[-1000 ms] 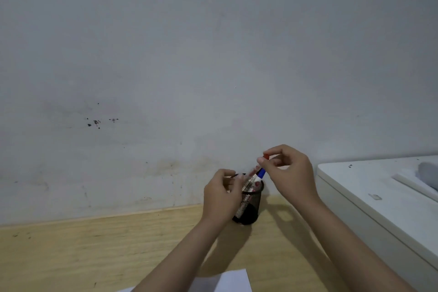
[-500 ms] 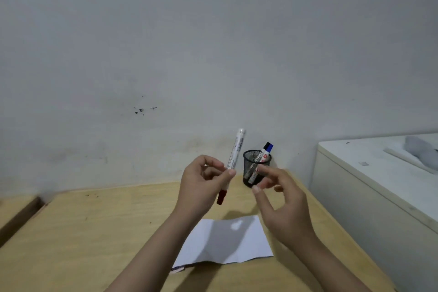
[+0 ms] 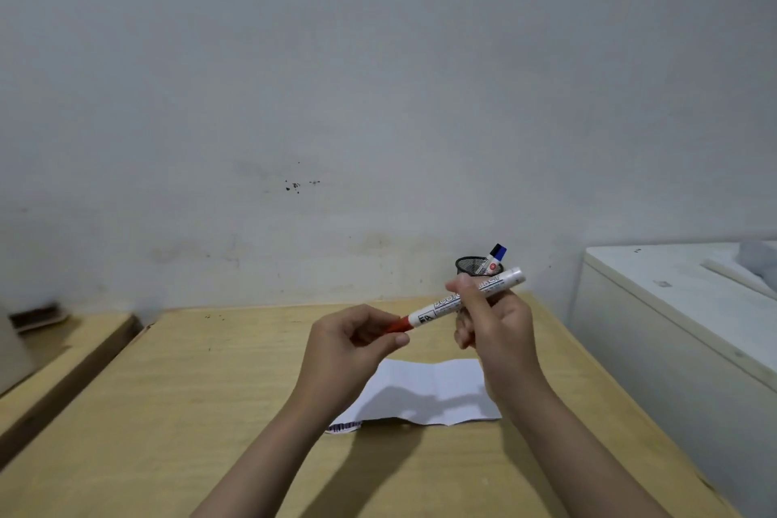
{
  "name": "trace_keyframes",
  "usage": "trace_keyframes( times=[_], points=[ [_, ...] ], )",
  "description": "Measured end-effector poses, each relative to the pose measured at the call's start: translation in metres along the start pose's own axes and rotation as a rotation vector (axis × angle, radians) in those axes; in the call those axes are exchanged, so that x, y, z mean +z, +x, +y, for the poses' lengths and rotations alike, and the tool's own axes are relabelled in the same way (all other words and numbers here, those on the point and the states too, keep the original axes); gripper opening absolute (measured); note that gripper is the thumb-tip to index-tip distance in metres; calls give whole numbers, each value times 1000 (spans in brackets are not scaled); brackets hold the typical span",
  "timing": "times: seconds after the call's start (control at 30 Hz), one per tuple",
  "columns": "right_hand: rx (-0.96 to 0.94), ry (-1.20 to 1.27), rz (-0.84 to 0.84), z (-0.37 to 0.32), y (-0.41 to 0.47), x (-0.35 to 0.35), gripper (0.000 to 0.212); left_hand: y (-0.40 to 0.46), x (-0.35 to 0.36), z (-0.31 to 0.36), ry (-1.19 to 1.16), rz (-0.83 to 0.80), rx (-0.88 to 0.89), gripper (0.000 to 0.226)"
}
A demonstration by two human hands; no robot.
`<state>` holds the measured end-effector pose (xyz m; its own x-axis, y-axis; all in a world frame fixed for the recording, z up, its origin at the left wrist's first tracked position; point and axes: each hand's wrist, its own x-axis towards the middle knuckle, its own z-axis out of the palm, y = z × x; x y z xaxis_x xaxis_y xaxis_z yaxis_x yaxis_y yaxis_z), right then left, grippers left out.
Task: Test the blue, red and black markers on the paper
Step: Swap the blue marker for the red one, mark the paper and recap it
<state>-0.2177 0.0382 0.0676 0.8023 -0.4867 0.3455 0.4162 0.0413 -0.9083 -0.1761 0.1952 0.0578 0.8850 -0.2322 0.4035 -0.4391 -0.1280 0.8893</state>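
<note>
A red marker (image 3: pixel 445 306) with a white barrel lies almost level in the air between both hands. My right hand (image 3: pixel 490 322) grips the barrel near its far end. My left hand (image 3: pixel 357 343) pinches the red cap end. Below them a white sheet of paper (image 3: pixel 433 389) lies on the wooden table (image 3: pixel 176 400), with dark scribbles at its near left corner. Behind my right hand stands a black mesh pen cup (image 3: pixel 471 265) holding the blue marker (image 3: pixel 496 256). I see no black marker.
A white cabinet (image 3: pixel 672 307) stands along the table's right side, with a pale object on top. A lower wooden surface (image 3: pixel 63 349) lies to the left across a gap. The grey wall rises just behind the pen cup.
The red marker came out of the cup in my left hand, then tipped from upright to nearly level. My right hand closed on its barrel. The view dropped toward the table.
</note>
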Motion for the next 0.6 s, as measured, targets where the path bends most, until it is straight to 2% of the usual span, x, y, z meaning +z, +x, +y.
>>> trace_keyframes(
  times=[0.1,0.23,0.33,0.43,0.6],
  points=[
    [10,-32,-104,4,-4,7,25,-2,3,6,-8,-66,1,11],
    [11,-20,-132,8,-2,8,28,-2,7,10,-165,-109,-47,9],
    [-44,-28,-186,11,0,4,36,-1,7,8,-244,-145,-88,6],
    [-88,-45,-240,15,0,2,36,0,5,5,-311,-226,-139,5],
    [-149,-78,-279,20,1,3,26,5,0,-6,-365,-332,-279,20]
  ],
)
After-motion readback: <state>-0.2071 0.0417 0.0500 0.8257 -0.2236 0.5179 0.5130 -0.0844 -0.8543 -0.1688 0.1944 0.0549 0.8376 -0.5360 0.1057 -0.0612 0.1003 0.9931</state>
